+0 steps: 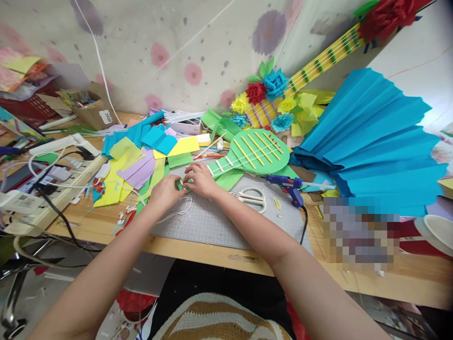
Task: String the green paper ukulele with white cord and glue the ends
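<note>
My left hand [166, 191] and my right hand [201, 179] meet over a grey cutting mat [212, 219], fingers pinched together on a small green paper piece [181, 185] at the neck end of a green paper guitar [253, 152]. The guitar has yellow strips across its round body and white strings along its neck. It lies flat, pointing toward my hands. A loose white string [179, 212] curls on the mat just below my left hand.
Scissors [252, 196] and a blue glue gun [288, 185] lie right of my hands. A big blue pleated paper fan [371, 141] fills the right side. Coloured paper sheets [141, 160] clutter the left, with cables [53, 208]. Paper flowers [269, 92] stand behind.
</note>
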A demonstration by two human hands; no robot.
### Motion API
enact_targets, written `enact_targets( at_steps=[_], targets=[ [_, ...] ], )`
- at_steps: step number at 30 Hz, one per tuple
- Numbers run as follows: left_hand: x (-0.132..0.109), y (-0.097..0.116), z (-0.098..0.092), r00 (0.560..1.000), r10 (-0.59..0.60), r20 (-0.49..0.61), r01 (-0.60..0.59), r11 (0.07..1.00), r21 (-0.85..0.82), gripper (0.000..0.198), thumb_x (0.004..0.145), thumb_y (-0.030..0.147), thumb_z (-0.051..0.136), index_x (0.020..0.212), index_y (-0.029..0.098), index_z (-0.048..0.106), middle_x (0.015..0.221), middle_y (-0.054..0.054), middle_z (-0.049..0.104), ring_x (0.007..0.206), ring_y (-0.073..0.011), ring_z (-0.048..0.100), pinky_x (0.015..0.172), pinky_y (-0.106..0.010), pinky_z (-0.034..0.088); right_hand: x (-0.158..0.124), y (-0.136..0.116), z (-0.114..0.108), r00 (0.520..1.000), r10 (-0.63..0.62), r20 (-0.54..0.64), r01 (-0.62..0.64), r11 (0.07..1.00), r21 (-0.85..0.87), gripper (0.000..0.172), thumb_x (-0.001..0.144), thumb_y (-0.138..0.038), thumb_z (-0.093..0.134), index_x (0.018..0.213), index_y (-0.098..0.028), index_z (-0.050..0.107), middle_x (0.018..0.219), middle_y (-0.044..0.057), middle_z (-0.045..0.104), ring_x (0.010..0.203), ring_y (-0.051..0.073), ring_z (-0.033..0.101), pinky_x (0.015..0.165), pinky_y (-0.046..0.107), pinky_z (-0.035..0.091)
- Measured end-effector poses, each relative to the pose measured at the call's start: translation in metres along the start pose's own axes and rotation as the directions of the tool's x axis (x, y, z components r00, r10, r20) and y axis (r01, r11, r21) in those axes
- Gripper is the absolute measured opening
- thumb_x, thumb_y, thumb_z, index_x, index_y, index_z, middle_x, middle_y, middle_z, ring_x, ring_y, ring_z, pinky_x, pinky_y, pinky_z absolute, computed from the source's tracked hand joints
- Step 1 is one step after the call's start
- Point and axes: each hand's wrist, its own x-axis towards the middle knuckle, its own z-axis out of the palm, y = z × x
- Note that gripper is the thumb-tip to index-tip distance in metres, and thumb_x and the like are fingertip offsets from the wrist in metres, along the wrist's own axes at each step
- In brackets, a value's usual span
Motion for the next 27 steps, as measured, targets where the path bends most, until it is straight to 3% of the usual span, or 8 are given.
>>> enact_targets(
  at_steps=[4, 13, 20, 24, 27],
  targets=[
    [-0.002, -0.014, 0.011, 0.994, 0.055, -0.091, -0.068, 0.988, -0.139, 0.053, 0.071, 0.039, 0.065, 0.118, 0.016, 0.057, 0.122, -0.010, 0.062, 0.109, -0.0249, 0.059, 0.090, -0.034, 0.046, -0.001, 0.002, 0.002, 1.000, 0.002, -0.012, -0.002, 1.000, 0.012, 0.010, 0.077, -0.031, 0.069, 0.083, -0.023, 0.072, 0.111, 0.004, 0.062, 0.117, 0.024, 0.040, 0.103, 0.040, 0.031],
    [0.000, -0.024, 0.024, 0.980, 0.077, -0.183, -0.128, 0.948, -0.292, 0.039, 0.069, 0.034, 0.067, 0.103, 0.017, 0.062, 0.112, -0.008, 0.067, 0.104, -0.0225, 0.060, 0.093, -0.034, 0.046, -0.002, 0.001, 0.003, 1.000, 0.017, -0.019, -0.016, 0.999, 0.029, 0.010, 0.077, -0.031, 0.070, 0.082, -0.022, 0.071, 0.111, 0.004, 0.062, 0.116, 0.024, 0.042, 0.101, 0.040, 0.032],
    [0.005, -0.009, 0.006, 0.989, 0.111, -0.098, -0.115, 0.993, -0.028, 0.039, 0.066, 0.032, 0.064, 0.101, 0.015, 0.063, 0.108, -0.010, 0.066, 0.102, -0.0263, 0.061, 0.086, -0.033, 0.048, -0.008, 0.001, -0.010, 0.999, 0.006, -0.049, -0.007, 1.000, -0.014, 0.021, 0.082, -0.036, 0.063, 0.094, -0.020, 0.068, 0.112, 0.007, 0.062, 0.115, 0.024, 0.045, 0.102, 0.040, 0.031],
    [0.008, -0.001, -0.005, 0.995, 0.103, -0.002, -0.102, 0.986, 0.134, 0.047, 0.065, 0.037, 0.066, 0.105, 0.014, 0.062, 0.109, -0.011, 0.066, 0.101, -0.0279, 0.062, 0.083, -0.032, 0.048, -0.012, 0.005, -0.025, 0.991, -0.119, 0.065, 0.121, 0.992, -0.028, 0.048, 0.077, -0.047, 0.066, 0.114, -0.017, 0.061, 0.118, 0.010, 0.061, 0.116, 0.026, 0.048, 0.103, 0.042, 0.030],
    [0.009, 0.002, -0.010, 0.995, 0.096, 0.025, -0.099, 0.979, 0.181, 0.047, 0.065, 0.038, 0.066, 0.105, 0.014, 0.063, 0.107, -0.011, 0.067, 0.100, -0.0276, 0.063, 0.079, -0.031, 0.048, -0.011, 0.008, -0.032, 0.972, -0.147, 0.182, 0.163, 0.983, -0.079, 0.063, 0.071, -0.044, 0.073, 0.124, -0.015, 0.054, 0.127, 0.013, 0.057, 0.121, 0.029, 0.046, 0.106, 0.046, 0.027]
  ],
)
